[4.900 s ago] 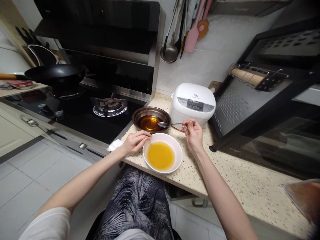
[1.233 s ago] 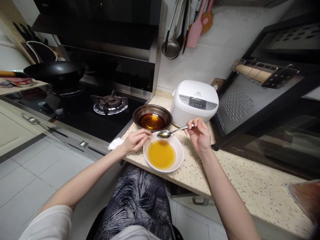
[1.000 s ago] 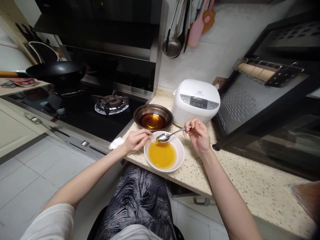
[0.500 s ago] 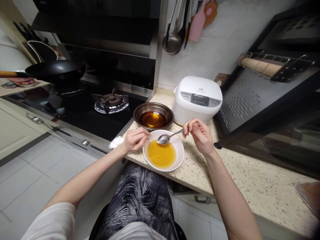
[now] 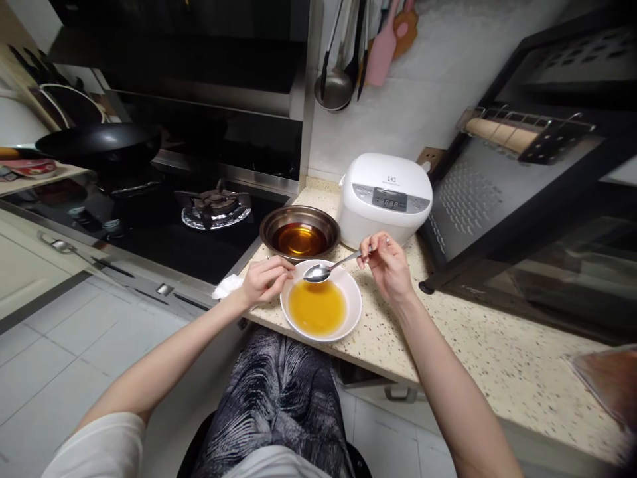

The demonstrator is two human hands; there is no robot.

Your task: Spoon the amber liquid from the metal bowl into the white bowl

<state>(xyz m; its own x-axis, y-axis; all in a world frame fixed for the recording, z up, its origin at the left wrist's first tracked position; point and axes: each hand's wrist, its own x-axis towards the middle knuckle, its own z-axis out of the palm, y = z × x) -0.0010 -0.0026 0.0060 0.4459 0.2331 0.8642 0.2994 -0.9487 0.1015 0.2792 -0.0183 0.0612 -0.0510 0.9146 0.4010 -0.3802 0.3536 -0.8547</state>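
A white bowl of yellow-orange liquid sits near the counter's front edge. Behind it stands a metal bowl holding dark amber liquid. My right hand pinches the handle of a metal spoon, whose bowl hovers over the far rim of the white bowl. My left hand rests with curled fingers against the white bowl's left rim, steadying it.
A white rice cooker stands behind the bowls. A black gas hob with a burner and a black pan lies to the left. Utensils hang on the wall. A black rack fills the right. A crumpled white tissue lies beside my left hand.
The spoon went from over the metal bowl to over the white bowl, dipped toward the yellow liquid, and now sits slightly higher at the far rim. My left hand stayed on the rim.
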